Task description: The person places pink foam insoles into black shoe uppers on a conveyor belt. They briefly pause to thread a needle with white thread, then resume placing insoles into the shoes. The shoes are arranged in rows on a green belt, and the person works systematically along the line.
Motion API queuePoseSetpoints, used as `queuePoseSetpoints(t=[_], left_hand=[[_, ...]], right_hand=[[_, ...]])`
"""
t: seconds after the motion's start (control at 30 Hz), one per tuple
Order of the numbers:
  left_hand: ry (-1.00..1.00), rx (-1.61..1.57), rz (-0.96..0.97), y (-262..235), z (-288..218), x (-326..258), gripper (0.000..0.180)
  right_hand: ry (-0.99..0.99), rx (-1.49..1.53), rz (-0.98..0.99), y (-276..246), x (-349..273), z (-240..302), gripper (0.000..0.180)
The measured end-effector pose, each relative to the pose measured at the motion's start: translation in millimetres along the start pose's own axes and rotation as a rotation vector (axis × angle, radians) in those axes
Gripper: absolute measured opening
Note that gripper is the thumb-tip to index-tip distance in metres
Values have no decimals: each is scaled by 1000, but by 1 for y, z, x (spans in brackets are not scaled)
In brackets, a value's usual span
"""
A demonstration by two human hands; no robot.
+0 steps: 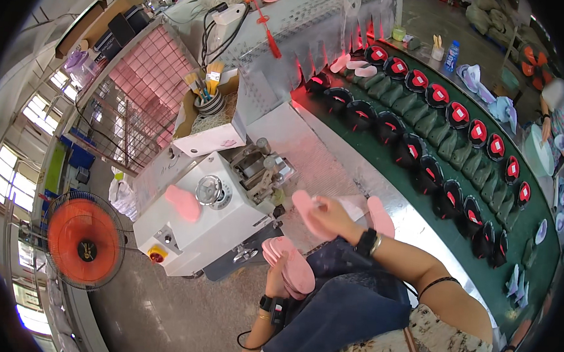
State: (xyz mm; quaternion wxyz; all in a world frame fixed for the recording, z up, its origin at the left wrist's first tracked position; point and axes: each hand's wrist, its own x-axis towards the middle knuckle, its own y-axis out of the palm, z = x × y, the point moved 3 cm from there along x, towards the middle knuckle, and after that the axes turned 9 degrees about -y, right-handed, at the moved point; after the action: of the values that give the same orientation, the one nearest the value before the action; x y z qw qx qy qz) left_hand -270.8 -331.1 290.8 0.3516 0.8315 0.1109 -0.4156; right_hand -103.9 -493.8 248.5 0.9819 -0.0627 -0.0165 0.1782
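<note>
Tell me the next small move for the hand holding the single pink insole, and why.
Probably carry the pink insole in the right hand toward the white machine: it is held up just beside it, while the left hand holds a stack of insoles ready.

bright daylight, fisheye-bent edges, dark rim

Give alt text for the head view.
A seated person's right hand holds one pink insole by a white machine; the left hand grips a stack of insoles. A green conveyor carries black shoes.
</note>
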Motion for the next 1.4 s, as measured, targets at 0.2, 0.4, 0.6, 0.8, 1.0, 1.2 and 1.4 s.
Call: queuePoseSetpoints(t=[0.2, 0.4, 0.6, 0.8, 1.0, 1.2, 1.4], left_hand=[[-167, -42, 131, 5, 14, -18, 51], [-133, 63, 145, -6, 21, -19, 53], [-136, 32, 15, -28, 38, -3, 49], [-159, 38, -106, -3, 22, -13, 50], [-214, 159, -167, 5, 13, 17, 49], [-253, 256, -173, 13, 1, 48, 46], [-215, 236, -210, 19, 1, 52, 44]], right_hand=[[-122, -228, -120, 8, 102, -9, 48], [-259, -550, -122, -19, 109, 12, 45], [-299, -596, -189, -36, 105, 10, 28], [-8, -166, -218, 12, 163, -20, 33], [193, 233, -537, -127, 218, -63, 18], [77, 156, -914, -284, 293, -159, 28], [-171, 77, -604, -227, 310, -113, 26]])
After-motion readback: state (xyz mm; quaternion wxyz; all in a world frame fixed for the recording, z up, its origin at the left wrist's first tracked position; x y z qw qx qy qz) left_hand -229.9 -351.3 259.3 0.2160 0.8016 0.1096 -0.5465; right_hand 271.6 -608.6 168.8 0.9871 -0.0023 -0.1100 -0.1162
